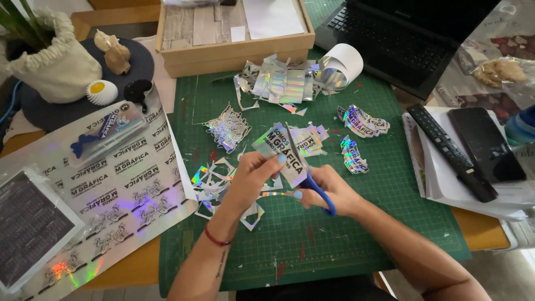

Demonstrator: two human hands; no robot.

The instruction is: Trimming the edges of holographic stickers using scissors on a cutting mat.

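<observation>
My left hand (253, 175) pinches a small holographic sticker piece (278, 150) with dark printed lettering, held over the green cutting mat (345, 223). My right hand (329, 192) grips blue-handled scissors (312, 181), whose blades run up along the sticker's right edge. Shiny offcuts (214, 187) lie under and left of my left hand. Cut stickers sit in small piles (362, 121) to the upper right of my hands.
A large holographic sticker sheet (128, 184) lies left of the mat. Behind are a wooden box (234, 53), a roll of backing paper (343, 64), and a laptop (401, 39). A remote (448, 150) and phone (485, 145) rest on papers at right. A plant pot (50, 67) stands far left.
</observation>
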